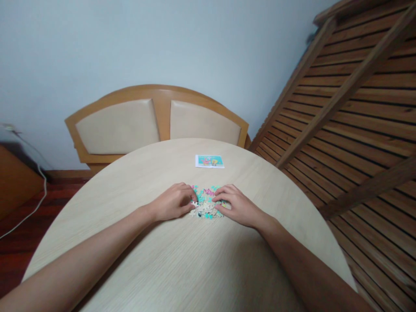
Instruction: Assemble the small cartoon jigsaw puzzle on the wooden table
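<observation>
A small heap of jigsaw puzzle pieces (205, 209) lies on the round pale wooden table (156, 268). Many show a cream back; others are turquoise, with a few pink. At the heap's left edge is my left hand (173, 202), its thumb and index finger closed on a cream puzzle piece (194, 203). My right hand (238, 204) reaches over the right edge with thumb and fingers apart, the fingertips touching the pieces. Some pieces are hidden under the fingers. Beyond the heap lies a picture card (209, 161) with a pink and a yellow cartoon figure on turquoise.
Behind the table stands a wooden headboard (161, 112) with two cream padded panels, against a pale wall (156, 43). Wooden slats (351, 112) lean along the right side. On the left, a white cable (42, 190) hangs down to the dark red floor (61, 195).
</observation>
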`<state>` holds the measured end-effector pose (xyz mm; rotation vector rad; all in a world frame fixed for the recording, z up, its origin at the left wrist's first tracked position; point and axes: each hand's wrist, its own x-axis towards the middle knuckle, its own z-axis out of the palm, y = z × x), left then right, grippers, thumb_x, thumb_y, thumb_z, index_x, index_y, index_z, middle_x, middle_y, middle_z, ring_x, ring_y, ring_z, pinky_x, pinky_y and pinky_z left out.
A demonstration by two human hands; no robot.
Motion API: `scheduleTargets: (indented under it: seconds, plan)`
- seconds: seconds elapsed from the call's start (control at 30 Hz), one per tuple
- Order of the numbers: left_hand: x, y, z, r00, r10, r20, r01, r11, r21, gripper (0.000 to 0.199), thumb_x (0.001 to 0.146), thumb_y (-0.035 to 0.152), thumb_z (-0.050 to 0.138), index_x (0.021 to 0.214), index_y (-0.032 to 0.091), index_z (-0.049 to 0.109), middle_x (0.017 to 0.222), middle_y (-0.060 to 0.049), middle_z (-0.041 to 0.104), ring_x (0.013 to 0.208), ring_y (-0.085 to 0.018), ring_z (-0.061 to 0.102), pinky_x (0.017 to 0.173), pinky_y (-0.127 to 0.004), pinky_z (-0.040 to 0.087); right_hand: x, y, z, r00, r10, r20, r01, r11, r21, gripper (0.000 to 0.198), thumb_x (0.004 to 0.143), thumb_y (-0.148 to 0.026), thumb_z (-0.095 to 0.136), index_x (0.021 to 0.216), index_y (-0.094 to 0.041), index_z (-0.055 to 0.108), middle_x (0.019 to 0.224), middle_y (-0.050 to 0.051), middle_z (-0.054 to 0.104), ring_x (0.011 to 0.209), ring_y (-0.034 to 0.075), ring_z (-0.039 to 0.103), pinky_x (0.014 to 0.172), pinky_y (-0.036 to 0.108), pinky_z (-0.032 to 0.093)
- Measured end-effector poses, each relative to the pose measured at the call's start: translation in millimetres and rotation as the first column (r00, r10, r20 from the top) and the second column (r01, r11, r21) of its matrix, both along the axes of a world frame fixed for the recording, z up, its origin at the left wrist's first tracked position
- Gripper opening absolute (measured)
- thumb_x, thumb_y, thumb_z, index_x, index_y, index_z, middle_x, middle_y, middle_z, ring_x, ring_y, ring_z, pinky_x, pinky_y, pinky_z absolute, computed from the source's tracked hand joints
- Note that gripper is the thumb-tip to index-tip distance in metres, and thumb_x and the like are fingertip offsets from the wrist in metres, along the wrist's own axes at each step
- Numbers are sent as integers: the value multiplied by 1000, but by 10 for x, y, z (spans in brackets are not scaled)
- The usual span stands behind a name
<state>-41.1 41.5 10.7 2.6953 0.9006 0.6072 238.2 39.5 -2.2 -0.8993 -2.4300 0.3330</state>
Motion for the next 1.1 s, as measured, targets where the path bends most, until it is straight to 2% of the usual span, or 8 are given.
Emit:
scheduleTargets:
  seconds: [0.1, 0.23, 0.37, 0.5, 0.7, 0.93, 1.0, 1.1]
  plan:
    - [6, 5, 13, 1000, 20, 10, -19, 999, -33, 9, 93, 27, 60, 92, 21, 67, 86, -3, 69, 86, -21, 63, 83, -34, 46, -6, 1, -2, 1000, 5, -18, -5, 1000, -17, 11, 92, -30, 67, 101, -25, 73, 108, 7, 68, 110, 25, 56, 99, 42, 46]
    - [-24, 30, 43, 998, 60, 25, -59, 997, -44, 14, 96, 29, 57, 91, 22, 69, 84, -2, 71, 81, -19, 63, 79, -32, 47, -11, -9, -4, 1000, 2, -16, -3, 1000, -31, 18, 92, -27, 66, 109, -26, 72, 111, 7, 68, 111, 25, 56, 100, 43, 45]
    - [-81, 56, 83, 995, 99, -14, -98, 993, 61, 16, 96, 29, 56, 91, 21, 69, 85, -3, 71, 81, -19, 63, 78, -33, 46, -19, -15, -2, 1000, 3, -14, -3, 999, -46, 16, 92, -25, 66, 107, -25, 71, 111, 7, 68, 112, 25, 56, 101, 43, 45]
    - [-109, 39, 135, 992, 77, -102, -62, 988, 140, 19, 97, 25, 53, 87, 21, 69, 85, -3, 70, 81, -19, 63, 79, -33, 45, -27, -17, -1, 999, -5, -41, 2, 998, -67, 12, 89, -22, 68, 101, -24, 69, 108, 7, 68, 111, 25, 55, 100, 42, 45]
    - [-113, 4, 173, 977, 46, -208, -28, 996, 90, 19, 96, 22, 53, 92, 22, 71, 89, -4, 71, 85, -19, 64, 81, -32, 45, -36, -19, 10, 995, -17, -100, 7, 994, -105, 13, 85, -18, 70, 97, -21, 65, 102, 6, 67, 105, 24, 57, 96, 41, 46]
    - [-91, -40, 214, 980, 57, -191, -51, 998, 40, 19, 95, 23, 53, 91, 20, 71, 88, -4, 72, 84, -19, 65, 82, -32, 47, -78, -46, 50, 986, -94, -141, 65, 979, -195, 5, 85, -19, 70, 87, -22, 67, 93, 5, 68, 100, 23, 59, 91, 38, 47]
    - [-73, -81, 238, 985, 39, -170, -38, 999, 8, 16, 94, 26, 56, 94, 21, 71, 90, -4, 72, 86, -19, 66, 83, -32, 47, -84, -49, 67, 982, -100, -162, 68, 979, -193, 4, 86, -19, 70, 86, -21, 67, 91, 5, 68, 96, 22, 60, 89, 36, 47]
    - [-45, -142, 251, 984, 18, -177, -23, 999, -27, 16, 91, 33, 64, 100, 22, 71, 95, -4, 73, 89, -21, 66, 84, -33, 47, -85, -40, 83, 976, -112, -187, 90, 988, -123, 5, 88, -17, 68, 85, -21, 66, 89, 4, 68, 94, 21, 60, 87, 35, 47]
